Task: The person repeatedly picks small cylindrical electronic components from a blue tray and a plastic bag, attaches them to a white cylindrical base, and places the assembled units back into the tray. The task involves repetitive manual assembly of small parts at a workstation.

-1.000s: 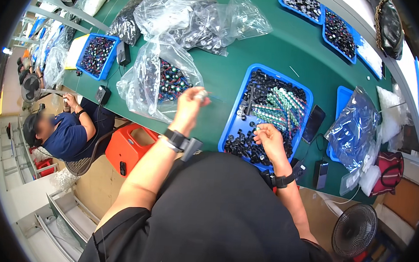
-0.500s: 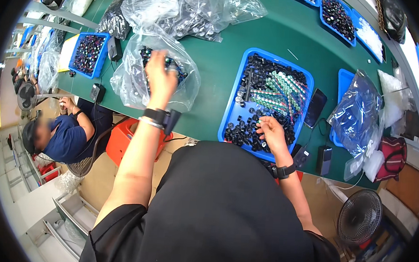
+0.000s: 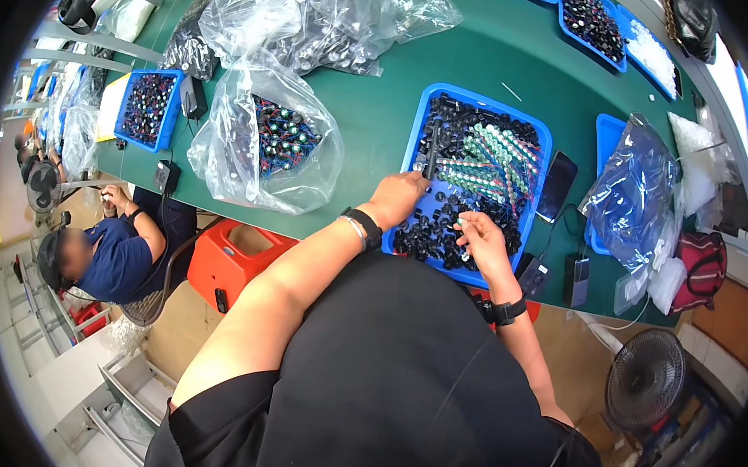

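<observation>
A blue tray (image 3: 405, 166) on the green table holds many small black cylindrical caps (image 3: 425, 239) and a pile of pale green, bead-like rows with red and dark wires (image 3: 503, 160). My left hand (image 3: 396, 200) reaches over the tray's left rim, its fingers closed near a black rod (image 3: 433, 151); what they pinch, if anything, is too small to make out. Above the tray's near part, my right hand (image 3: 485, 244) is closed, thumb and finger pinching a small round pale green part (image 3: 459, 224). To the left lies an open clear plastic bag (image 3: 318, 174) with dark wired parts (image 3: 284, 138).
Large plastic bags (image 3: 318, 29) lie at the back. A phone (image 3: 557, 186) lies right of the tray, beyond it a bagged blue tray (image 3: 606, 145). Another parts tray (image 3: 174, 106) stands left. A seated person (image 3: 125, 248) works at the left, near a red stool (image 3: 226, 263).
My left hand has moved right from inside the plastic bag to the blue tray's left side. My right hand stays over the tray with the pale green part. The view has shifted slightly.
</observation>
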A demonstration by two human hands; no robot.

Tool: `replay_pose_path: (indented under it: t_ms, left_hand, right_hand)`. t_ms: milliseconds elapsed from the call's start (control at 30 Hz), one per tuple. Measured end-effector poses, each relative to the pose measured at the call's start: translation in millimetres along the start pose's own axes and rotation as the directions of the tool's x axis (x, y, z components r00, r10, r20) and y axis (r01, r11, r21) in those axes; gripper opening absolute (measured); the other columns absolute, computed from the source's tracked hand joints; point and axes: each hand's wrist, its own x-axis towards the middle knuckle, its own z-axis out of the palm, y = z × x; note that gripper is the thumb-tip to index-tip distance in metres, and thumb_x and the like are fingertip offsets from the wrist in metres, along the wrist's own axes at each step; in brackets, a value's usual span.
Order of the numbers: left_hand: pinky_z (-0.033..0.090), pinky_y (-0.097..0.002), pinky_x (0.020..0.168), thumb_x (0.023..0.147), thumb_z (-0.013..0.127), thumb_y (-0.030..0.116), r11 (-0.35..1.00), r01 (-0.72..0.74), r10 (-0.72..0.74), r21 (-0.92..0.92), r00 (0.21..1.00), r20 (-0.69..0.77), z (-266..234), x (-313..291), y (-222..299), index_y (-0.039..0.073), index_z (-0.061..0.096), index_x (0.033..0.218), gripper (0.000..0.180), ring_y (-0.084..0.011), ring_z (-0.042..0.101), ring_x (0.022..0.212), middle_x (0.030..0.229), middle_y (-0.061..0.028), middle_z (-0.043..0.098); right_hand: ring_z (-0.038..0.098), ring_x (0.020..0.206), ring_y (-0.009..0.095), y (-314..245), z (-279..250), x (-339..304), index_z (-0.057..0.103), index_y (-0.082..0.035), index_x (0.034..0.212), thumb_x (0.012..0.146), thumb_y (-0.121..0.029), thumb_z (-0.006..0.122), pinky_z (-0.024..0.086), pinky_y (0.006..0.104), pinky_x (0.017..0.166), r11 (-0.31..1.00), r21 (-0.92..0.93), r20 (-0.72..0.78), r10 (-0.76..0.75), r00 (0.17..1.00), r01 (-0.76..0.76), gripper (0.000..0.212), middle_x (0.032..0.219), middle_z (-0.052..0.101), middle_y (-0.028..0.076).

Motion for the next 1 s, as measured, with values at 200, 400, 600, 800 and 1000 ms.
replay_pose_path:
  t_ms: [200, 400, 600, 800, 1000]
  left_hand:
    - [0.054, -0.0315, 0.074, 0.085, 0.055, 0.003, 0.385, 0.35, -0.236, -0.854, 0.932, 0.276, -25.5, -8.3, 10.6, -0.003, 0.057, 0.112, 0.027, -0.0213, 0.065, 0.086, 0.099, -0.0103, 0.063]
    - [0.053, -0.0286, 0.083, 0.087, 0.06, 0.008, 0.042, 0.404, -0.179, -0.914, 0.903, 0.391, -76.5, -23.0, 31.8, -0.006, 0.053, 0.119, 0.036, -0.0185, 0.064, 0.092, 0.102, -0.0117, 0.063]
    - [0.051, -0.0285, 0.086, 0.084, 0.061, 0.003, 0.036, 0.342, -0.217, -0.939, 0.92, 0.326, -79.9, -32.0, 48.7, -0.007, 0.049, 0.123, 0.041, -0.0174, 0.063, 0.092, 0.102, -0.0108, 0.062]
    - [0.051, -0.0295, 0.084, 0.084, 0.057, -0.001, 0.036, 0.268, -0.2, -0.963, 0.946, 0.255, -78.3, -32.7, 52.1, -0.005, 0.047, 0.124, 0.041, -0.0173, 0.063, 0.092, 0.102, -0.0103, 0.059]
    - [0.048, -0.0272, 0.087, 0.082, 0.057, -0.002, 0.035, 0.325, -0.223, -0.945, 0.924, 0.309, -80.0, -33.1, 58.2, -0.006, 0.051, 0.122, 0.041, -0.0153, 0.06, 0.096, 0.101, -0.0091, 0.06]
  right_hand:
    - [0.055, 0.074, 0.008, -25.2, 1.6, -0.1, 0.058, 0.0, 0.11, 0.093, -0.013, 0.053, 0.042, 0.0203, 0.061, 0.981, 0.171, 0.119, -0.118, 0.986, 0.097, 0.022, 0.091, 0.061, 0.004]
    - [0.059, 0.079, 0.011, -67.4, 15.4, -4.8, 0.06, 0.0, 0.103, 0.09, -0.013, 0.059, 0.05, 0.0247, 0.072, 0.942, 0.322, 0.19, -0.162, 0.968, 0.095, 0.018, 0.087, 0.061, 0.004]
    - [0.058, 0.072, 0.008, -75.1, 17.3, -3.3, 0.061, -0.002, 0.102, 0.089, -0.014, 0.06, 0.045, 0.0206, 0.063, 0.952, 0.299, 0.164, -0.125, 0.979, 0.071, 0.018, 0.081, 0.061, 0.002]
    - [0.055, 0.068, 0.007, -72.6, 20.1, -6.5, 0.06, -0.003, 0.1, 0.089, -0.013, 0.06, 0.042, 0.0196, 0.059, 0.951, 0.27, 0.147, -0.196, 0.97, 0.152, 0.015, 0.08, 0.06, 0.001]
    - [0.054, 0.067, 0.007, -68.5, 17.4, -3.4, 0.058, -0.003, 0.096, 0.089, -0.013, 0.061, 0.041, 0.02, 0.058, 0.96, 0.204, 0.135, -0.222, 0.966, 0.193, 0.013, 0.076, 0.057, 0.001]
